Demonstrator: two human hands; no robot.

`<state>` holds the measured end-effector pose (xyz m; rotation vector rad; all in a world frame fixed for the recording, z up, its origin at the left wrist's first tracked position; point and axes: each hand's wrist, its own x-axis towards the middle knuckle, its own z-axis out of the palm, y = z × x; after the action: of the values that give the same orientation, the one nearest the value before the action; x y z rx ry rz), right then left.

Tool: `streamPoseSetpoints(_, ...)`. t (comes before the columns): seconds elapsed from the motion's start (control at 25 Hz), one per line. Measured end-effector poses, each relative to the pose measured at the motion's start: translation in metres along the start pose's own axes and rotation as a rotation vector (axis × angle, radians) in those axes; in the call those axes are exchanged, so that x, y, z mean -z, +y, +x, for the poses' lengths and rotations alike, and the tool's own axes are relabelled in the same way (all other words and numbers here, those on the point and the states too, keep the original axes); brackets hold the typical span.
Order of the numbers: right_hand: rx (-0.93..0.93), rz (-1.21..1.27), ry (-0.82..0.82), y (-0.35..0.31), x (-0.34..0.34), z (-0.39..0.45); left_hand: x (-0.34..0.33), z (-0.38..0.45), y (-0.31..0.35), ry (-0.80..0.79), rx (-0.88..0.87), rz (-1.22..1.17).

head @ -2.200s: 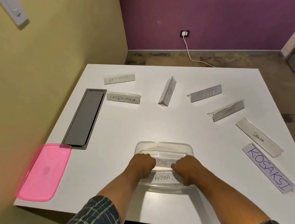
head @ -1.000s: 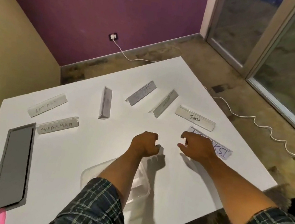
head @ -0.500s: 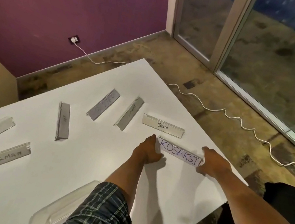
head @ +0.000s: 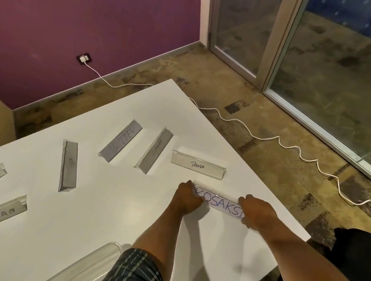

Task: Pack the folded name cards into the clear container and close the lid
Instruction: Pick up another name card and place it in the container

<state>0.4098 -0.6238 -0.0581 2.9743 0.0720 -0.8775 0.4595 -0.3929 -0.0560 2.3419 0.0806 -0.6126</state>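
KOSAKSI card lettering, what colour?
Blue outlined capitals on white paper, on the KOSAKSI name card held at both ends; the head view shows it.

White table (head: 97,211) stands near a purple wall (head: 78,10). Wall socket (head: 84,58) has a plug inserted; white cable (head: 266,139) runs across the mottled floor (head: 295,115). Glass doors (head: 343,56) at right.

Matt white table (head: 98,204); glossy clear plastic container (head: 82,268)
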Motion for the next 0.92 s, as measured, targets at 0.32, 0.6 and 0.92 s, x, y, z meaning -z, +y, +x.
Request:
streamPoseSetpoints(0.32,0.071,0.158,0.018,-0.026,-0.001,-0.023,-0.003,-0.032,-0.015,0.062,0.263,-0.701)
streamPoseSetpoints(0.6,0.142,0.336,0.153,-0.084,-0.003,-0.051,0.031,-0.065,-0.034,0.374,0.2,-0.67)
streamPoseSetpoints(0.92,0.306,0.453,0.338,-0.153,0.055,-0.068,0.147,-0.127,-0.038,0.284,0.091,-0.512)
